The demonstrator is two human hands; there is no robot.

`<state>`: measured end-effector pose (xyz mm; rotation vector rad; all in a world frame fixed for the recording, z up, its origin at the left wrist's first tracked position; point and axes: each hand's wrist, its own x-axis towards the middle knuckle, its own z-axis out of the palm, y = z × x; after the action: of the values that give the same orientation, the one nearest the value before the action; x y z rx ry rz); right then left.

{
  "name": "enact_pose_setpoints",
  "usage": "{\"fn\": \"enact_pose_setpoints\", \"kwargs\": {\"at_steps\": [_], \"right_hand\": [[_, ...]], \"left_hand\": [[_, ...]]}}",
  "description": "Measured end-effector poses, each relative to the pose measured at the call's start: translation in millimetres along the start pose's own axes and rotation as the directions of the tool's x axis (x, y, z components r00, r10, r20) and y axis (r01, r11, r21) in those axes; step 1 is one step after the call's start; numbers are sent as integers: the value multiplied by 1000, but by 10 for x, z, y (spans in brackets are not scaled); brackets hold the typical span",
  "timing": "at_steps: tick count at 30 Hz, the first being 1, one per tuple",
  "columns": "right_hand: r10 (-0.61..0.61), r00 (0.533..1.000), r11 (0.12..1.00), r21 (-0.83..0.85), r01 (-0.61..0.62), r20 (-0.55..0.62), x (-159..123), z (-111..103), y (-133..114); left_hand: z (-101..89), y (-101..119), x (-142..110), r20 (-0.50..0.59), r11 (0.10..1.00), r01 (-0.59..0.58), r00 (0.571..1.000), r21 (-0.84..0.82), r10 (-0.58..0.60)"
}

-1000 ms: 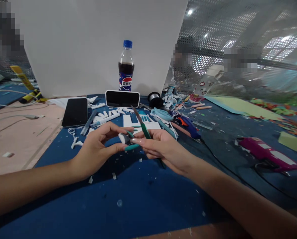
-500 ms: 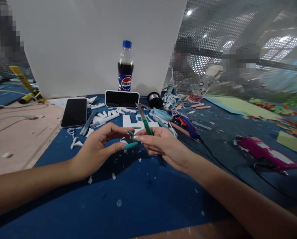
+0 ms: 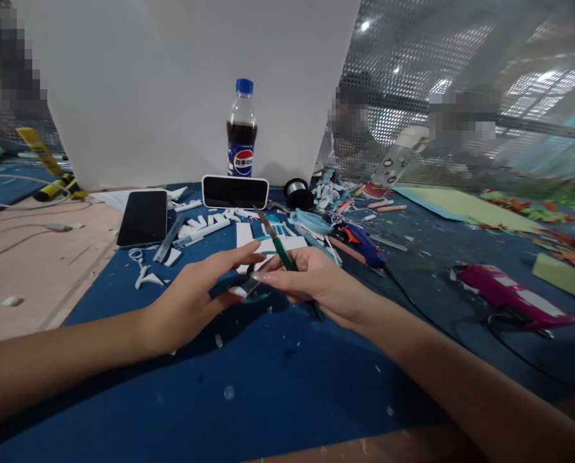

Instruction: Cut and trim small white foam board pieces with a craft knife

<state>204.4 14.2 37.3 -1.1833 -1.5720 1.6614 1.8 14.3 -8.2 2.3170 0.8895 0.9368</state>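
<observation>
My left hand [image 3: 191, 296] is curved, its thumb and fingers closed around a thin teal piece [image 3: 256, 299] whose kind I cannot make out. My right hand [image 3: 321, 283] grips a green-handled bladed tool [image 3: 282, 253]; its metal blade points up and to the left, and the fingers hide part of the handle. The right thumb and fingertips meet the left fingertips at a dark and whitish spot, blurred there. Just behind the hands lie a white cut sheet [image 3: 244, 235] and a teal grid-like piece [image 3: 278, 228].
White scraps [image 3: 210, 230], a dark phone [image 3: 143, 217] and a white-framed phone [image 3: 235, 191] lie ahead. A cola bottle [image 3: 242, 138] stands by a white board [image 3: 181, 83]. To the right are a wire spool [image 3: 297, 193], a blue glue gun [image 3: 365, 244] and a magenta corded device [image 3: 514, 296].
My left fingers have shifted and the teal piece sits differently between them. The bladed tool has tipped slightly further left in my right hand. Both hands stay close together.
</observation>
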Motion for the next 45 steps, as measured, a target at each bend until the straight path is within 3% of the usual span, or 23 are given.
{"fn": "enact_pose_setpoints", "kwargs": {"at_steps": [6, 10, 17, 22, 26, 30, 35, 45], "right_hand": [[12, 997, 1000, 3, -12, -77, 37, -28, 22], [8, 994, 999, -41, -12, -105, 60, -52, 13], [-32, 999, 997, -67, 30, -39, 51, -39, 15], [-267, 963, 947, -188, 260, -16, 58, -83, 73], [-446, 888, 782, -435, 446, 109, 60, -116, 107], [-450, 870, 676, -560, 479, 201, 66, -134, 134], [-436, 871, 659, -579, 480, 226, 74, -130, 146], [-404, 891, 672, -595, 442, 206, 74, -103, 151]], "left_hand": [[-60, 90, 25, 24, 998, -53, 998, 39, 52], [-58, 121, 42, 31, 992, -23, 999, 122, 19], [-8, 92, 19, 1, 986, -43, 999, 159, 44], [-17, 99, 28, -156, 986, 42, 988, 164, -17], [-39, 95, 44, -264, 992, 109, 960, 57, -90], [-46, 109, 26, -297, 995, 91, 952, 29, -79], [-41, 130, -2, -284, 992, 130, 951, 5, -123], [-45, 122, -13, -273, 995, 94, 957, -38, -101]]}}
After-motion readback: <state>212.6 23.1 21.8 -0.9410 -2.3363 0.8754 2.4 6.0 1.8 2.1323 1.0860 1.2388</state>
